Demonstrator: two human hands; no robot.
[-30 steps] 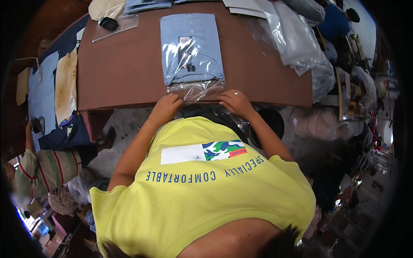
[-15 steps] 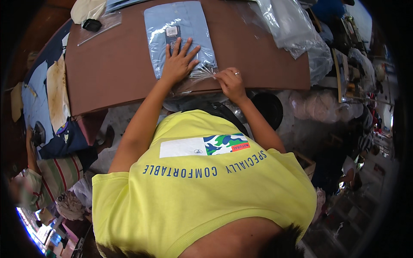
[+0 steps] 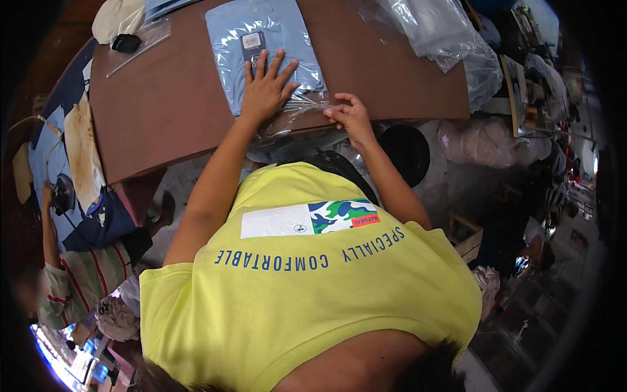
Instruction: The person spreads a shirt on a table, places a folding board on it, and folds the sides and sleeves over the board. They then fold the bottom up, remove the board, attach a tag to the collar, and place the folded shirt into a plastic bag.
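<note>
A folded light blue shirt [image 3: 287, 39] lies inside a clear plastic bag [image 3: 294, 119] on the brown table. A dark tag with a white label [image 3: 252, 43] shows on the shirt through the plastic. Flat on the packed shirt, fingers spread, rests my left hand [image 3: 264, 91]; it partly covers the tag. My right hand [image 3: 351, 119] pinches the near right corner of the bag's loose end between thumb and fingers. Creases in the plastic run from that pinch toward the shirt's near edge.
The brown table [image 3: 157, 111] curves along its near edge. Clear plastic bags [image 3: 431, 32] are heaped at its far right. A black object [image 3: 126, 43] sits on plastic at the far left. Further left, a person's hand [image 3: 48, 195] holds an iron [image 3: 63, 194] on blue cloth.
The packed shirt and my left hand have shifted slightly left and away. My right hand's fingers have spread a little, its pinch still on the plastic. At the left, the person's iron has moved.
</note>
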